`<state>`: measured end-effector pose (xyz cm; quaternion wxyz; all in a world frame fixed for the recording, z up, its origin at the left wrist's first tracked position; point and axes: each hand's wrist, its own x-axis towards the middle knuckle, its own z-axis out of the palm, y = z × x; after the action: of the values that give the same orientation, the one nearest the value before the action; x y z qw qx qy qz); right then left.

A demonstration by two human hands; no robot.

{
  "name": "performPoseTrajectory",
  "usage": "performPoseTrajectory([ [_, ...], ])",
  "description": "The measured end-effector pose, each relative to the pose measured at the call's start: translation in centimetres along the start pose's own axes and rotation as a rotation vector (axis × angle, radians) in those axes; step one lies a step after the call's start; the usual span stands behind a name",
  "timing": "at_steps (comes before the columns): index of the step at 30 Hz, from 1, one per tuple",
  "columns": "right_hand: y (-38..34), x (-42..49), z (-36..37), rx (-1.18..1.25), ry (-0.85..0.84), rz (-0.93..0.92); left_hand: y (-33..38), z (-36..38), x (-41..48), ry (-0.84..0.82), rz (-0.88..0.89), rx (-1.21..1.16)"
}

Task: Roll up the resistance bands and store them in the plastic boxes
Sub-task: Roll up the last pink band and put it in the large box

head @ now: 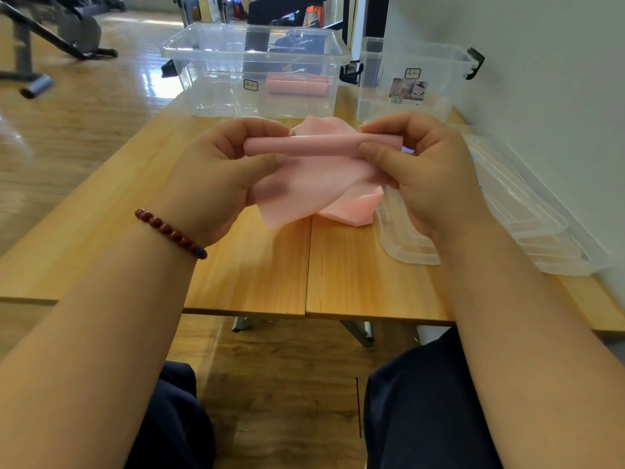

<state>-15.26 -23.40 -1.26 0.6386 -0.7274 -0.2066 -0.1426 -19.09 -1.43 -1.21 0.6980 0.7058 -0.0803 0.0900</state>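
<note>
On the desk [257, 265], the larger plastic box [216, 79] at the far edge already holds one rolled band [297, 84], with the smaller box [436, 72] beside it and the lids [527, 211] along the right edge. Above the desk's middle, the left hand [216, 170] and right hand [429, 170] each pinch an end of a second pink band [304, 145], fingers curled round its thin roll. Most of it hangs loose, so rolling and boxing seem left to do.

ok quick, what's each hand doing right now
Left hand: fingers pinch the left end of the pink band.
Right hand: fingers pinch the band's right end.
</note>
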Motion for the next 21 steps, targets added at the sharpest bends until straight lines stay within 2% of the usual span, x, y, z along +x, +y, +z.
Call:
performPoseTrajectory([
  [6, -0.27, -0.21, 0.17, 0.014, -0.036, 0.003, -0.22, 0.18, 0.2, 0.074, -0.01, -0.02],
  [9, -0.15, -0.14, -0.04, 0.04, -0.098, 0.076, -0.46, 0.03, 0.28, 0.081, 0.017, -0.027],
  [12, -0.01, -0.09, -0.16, 0.017, -0.089, 0.144, -0.35, -0.02, 0.21, 0.072, 0.024, -0.031],
  [18, -0.2, -0.12, 0.08, -0.027, -0.034, -0.004, 0.03, 0.26, -0.15, 0.034, -0.011, 0.039],
  [21, -0.15, -0.18, 0.37, -0.106, 0.006, -0.036, -0.16, 0.36, -0.1, 0.071, 0.021, 0.069],
])
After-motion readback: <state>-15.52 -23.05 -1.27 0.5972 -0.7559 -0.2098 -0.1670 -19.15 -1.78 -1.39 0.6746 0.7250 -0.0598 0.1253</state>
